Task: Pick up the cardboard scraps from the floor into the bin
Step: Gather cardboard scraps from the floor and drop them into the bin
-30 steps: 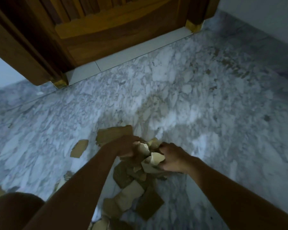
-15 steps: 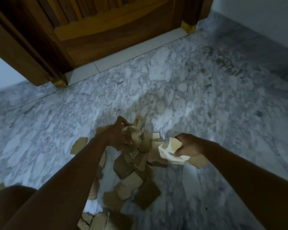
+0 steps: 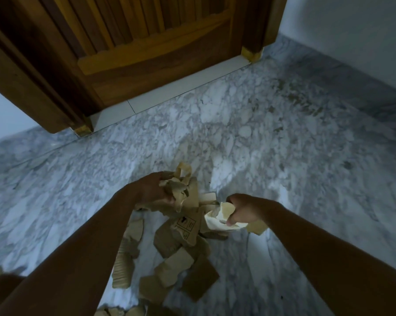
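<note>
Closest in, down at 6 o'clock, loose cardboard scraps [image 3: 176, 265] are scattered on the marble floor [image 3: 283, 156]. They're flat brown bits overlapping each other, with a ribbed corrugated piece [image 3: 121, 267] on the 7 o'clock side of the heap. A bit further up, between the two forearms, there's a brown piece [image 3: 185, 226] with black shipping symbols printed on it. Can't really tell if it's lying on the floor or dangling from the stuff above it.

Then the hands. The left hand [image 3: 153, 190] sits just left of centre, with its fingers curled round a crumpled bunch [image 3: 181, 185] of brownish scraps that sticks out toward 12 o'clock. The right hand [image 3: 245, 209] is at roughly 4 o'clock from the left one and not touching it. It's clenched on a paler wad [image 3: 219, 215] that pokes out on its 9 o'clock side. A small tan scrap [image 3: 257, 228] peeks out from under that wrist.

Past the hands the marble runs on to a white threshold strip [image 3: 169, 94] and a wooden door [image 3: 146, 42] up at 11 to 12 o'clock. There's a pale wall [image 3: 352, 30] off at 2 o'clock.
</note>
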